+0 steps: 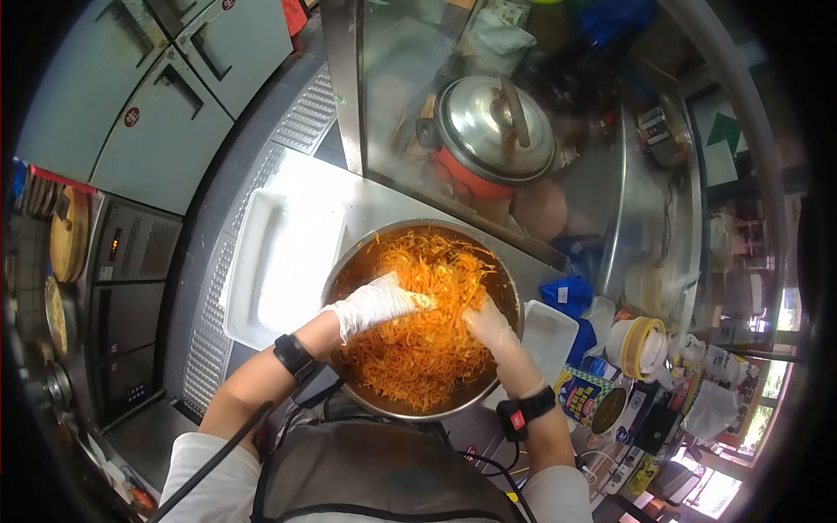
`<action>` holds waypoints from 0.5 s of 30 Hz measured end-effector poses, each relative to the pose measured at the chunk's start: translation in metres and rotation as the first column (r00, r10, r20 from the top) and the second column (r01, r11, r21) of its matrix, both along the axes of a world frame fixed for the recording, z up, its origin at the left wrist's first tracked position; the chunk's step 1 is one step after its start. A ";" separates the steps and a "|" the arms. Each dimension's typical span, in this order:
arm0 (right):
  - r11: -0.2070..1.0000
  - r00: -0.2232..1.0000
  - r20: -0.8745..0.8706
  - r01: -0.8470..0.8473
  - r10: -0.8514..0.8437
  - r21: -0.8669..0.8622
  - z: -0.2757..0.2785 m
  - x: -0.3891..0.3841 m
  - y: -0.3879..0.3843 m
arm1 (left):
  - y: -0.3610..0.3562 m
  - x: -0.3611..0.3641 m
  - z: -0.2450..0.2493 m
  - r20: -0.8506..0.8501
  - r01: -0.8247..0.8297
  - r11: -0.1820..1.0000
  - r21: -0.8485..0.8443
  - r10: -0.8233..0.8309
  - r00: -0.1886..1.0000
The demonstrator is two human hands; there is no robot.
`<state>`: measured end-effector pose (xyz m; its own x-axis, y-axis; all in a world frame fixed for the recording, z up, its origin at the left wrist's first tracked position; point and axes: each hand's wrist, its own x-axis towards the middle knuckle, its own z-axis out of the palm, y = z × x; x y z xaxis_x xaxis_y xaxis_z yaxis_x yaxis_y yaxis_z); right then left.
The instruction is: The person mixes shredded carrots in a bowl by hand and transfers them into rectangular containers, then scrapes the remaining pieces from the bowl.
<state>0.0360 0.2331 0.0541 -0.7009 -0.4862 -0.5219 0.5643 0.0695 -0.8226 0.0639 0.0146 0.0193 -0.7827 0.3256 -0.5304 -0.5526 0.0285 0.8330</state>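
In the steel mixing bowl (349, 266), the left hand (375, 305) lays its grip spread flat on the orange shreds (427, 357), apparently to press them. Opposite, the right hand (493, 329) digs in, its grip buried so its state cannot be told; a white tray (279, 261) lies beyond the left grip

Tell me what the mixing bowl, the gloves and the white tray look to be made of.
Bowl: metal, likely stainless steel; grey rim with a dull shine, inner wall stained orange-brown.
Gloves on the left hand and right hand: thin disposable film, perhaps latex or vinyl; whitish, wrinkled, slightly see-through.
Tray: probably plastic or melamine; smooth white, rounded raised rim, soft glare.
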 end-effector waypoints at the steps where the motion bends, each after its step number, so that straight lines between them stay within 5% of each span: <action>1: 0.976 0.969 -0.199 -0.107 0.144 0.187 -0.023 -0.003 0.002 | 0.001 0.008 -0.008 -0.072 -0.060 0.998 0.023 0.062 0.995; 2: 0.908 0.882 -0.356 -0.164 0.310 0.385 -0.043 -0.004 0.005 | -0.003 0.012 -0.010 -0.069 -0.059 0.998 0.023 0.060 0.996; 5: 0.940 0.887 -0.369 -0.168 0.276 0.298 -0.062 0.000 0.014 | -0.013 0.020 -0.013 0.012 -0.116 0.993 -0.020 0.116 0.993; 6: 0.960 0.880 -0.398 -0.189 0.259 0.208 -0.063 -0.005 0.013 | -0.015 0.022 -0.011 0.119 -0.247 0.962 0.119 0.233 0.965; 8: 0.974 0.967 -0.133 -0.224 0.219 -0.028 -0.065 -0.025 0.012 | -0.019 0.031 -0.008 0.370 -0.515 0.791 0.331 0.394 0.842; 9: 0.973 0.972 -0.046 -0.231 0.232 0.031 -0.079 -0.039 0.008 | -0.014 0.041 -0.060 0.287 -0.567 0.718 0.404 0.489 0.824; 12: 0.985 0.985 -0.025 -0.173 0.172 -0.013 -0.046 -0.050 -0.026 | -0.001 0.011 -0.046 0.460 -0.597 0.746 0.295 0.437 0.773; 13: 0.995 0.979 0.182 -0.079 0.090 -0.062 -0.045 -0.052 -0.033 | 0.005 0.004 -0.060 0.433 -0.616 0.715 0.330 0.465 0.772; 14: 0.996 0.916 0.401 0.033 0.002 -0.082 -0.043 -0.047 -0.033 | 0.005 0.002 -0.074 0.593 -0.632 0.703 0.326 0.368 0.716; 15: 0.992 0.877 0.481 0.043 0.018 -0.116 -0.038 -0.048 -0.033 | 0.004 0.006 -0.077 0.535 -0.614 0.687 0.388 0.374 0.757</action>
